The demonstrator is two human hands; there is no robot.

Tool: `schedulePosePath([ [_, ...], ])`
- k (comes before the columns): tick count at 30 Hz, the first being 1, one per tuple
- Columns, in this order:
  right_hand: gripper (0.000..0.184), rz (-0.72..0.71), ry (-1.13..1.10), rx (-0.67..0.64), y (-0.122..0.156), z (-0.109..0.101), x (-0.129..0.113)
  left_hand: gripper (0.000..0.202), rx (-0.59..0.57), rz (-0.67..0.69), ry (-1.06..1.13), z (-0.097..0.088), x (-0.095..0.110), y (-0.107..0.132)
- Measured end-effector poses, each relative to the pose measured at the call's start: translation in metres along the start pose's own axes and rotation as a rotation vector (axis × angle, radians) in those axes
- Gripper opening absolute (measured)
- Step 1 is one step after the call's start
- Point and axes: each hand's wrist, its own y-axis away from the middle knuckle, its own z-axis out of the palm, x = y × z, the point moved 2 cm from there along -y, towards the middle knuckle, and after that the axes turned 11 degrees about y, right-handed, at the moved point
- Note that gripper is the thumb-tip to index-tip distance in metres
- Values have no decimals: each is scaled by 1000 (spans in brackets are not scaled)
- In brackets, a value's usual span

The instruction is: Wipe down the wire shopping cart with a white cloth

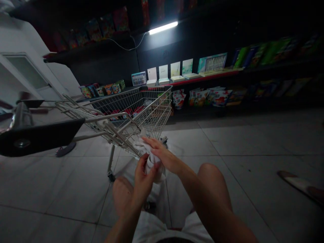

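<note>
A crumpled white cloth (152, 160) is bunched between my two hands, beside the lower corner of a wire shopping cart (157, 116). My left hand (144, 176) pinches the cloth from below, thumb and fingers closed on it. Over the cloth's upper side lies my right hand (165, 157), its fingers fairly straight and pressed together against it. Part of the cloth touches or lies very near the cart's frame; exactly how it meets the bars is hidden by my fingers. The cart's black handle end (42, 136) juts out at the left.
Behind the cart runs a dark shelf (217, 72) with boxes and cards, and bagged goods (202, 96) below. A lit tube lamp (163, 28) hangs above. A cart wheel (110, 176) stands on the tiled floor (243, 135). At right, a person's shoe (298, 182) shows.
</note>
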Motion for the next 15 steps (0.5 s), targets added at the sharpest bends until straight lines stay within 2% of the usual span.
schedulePosePath([
  [2, 54, 24, 47, -74, 9, -9, 4, 42, 23, -75, 70, 0, -11, -4],
  [6, 52, 58, 108, -91, 16, -23, 12, 30, 34, -199, 209, -16, -22, -2],
  [9, 48, 27, 235, -76, 15, -27, 14, 28, -42, -182, 183, -24, -16, -1],
  [12, 48, -2, 296, -88, 16, -31, 15, 35, -144, -185, 193, -21, -10, -7],
  [14, 35, 59, 258, -135, 19, -33, 19, 37, -235, -167, 127, -16, -12, -14],
  [15, 27, 107, 263, -128, 21, -35, 21, 34, -237, -143, 80, -15, -15, -18],
])
